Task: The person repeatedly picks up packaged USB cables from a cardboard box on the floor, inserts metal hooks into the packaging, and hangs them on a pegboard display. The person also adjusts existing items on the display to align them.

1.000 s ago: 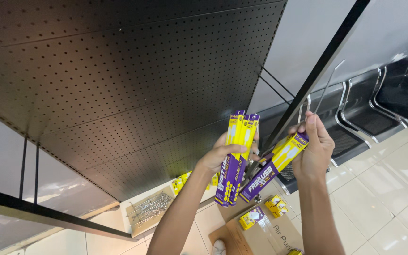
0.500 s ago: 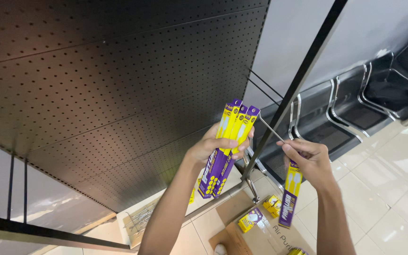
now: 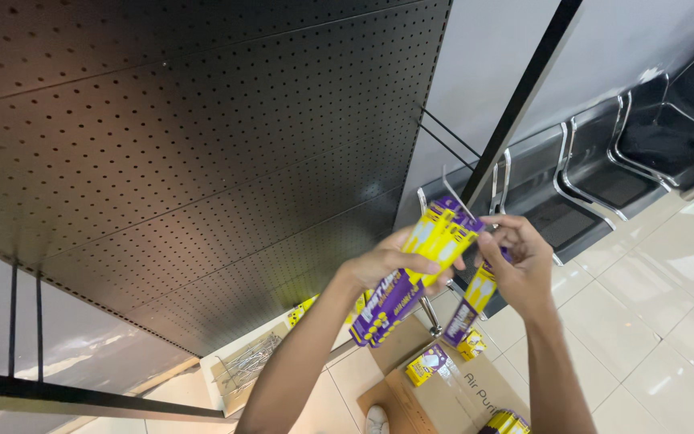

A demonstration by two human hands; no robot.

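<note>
Left hand (image 3: 383, 265) grips two yellow-purple packs (image 3: 415, 269); right hand (image 3: 516, 261) pinches one pack (image 3: 475, 299).

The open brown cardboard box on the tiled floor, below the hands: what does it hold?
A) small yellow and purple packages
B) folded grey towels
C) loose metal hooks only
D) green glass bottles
A. The open brown cardboard box on the floor shows small yellow and purple packages inside, the same colours as the long yellow and purple packs gripped in the left hand.
</note>
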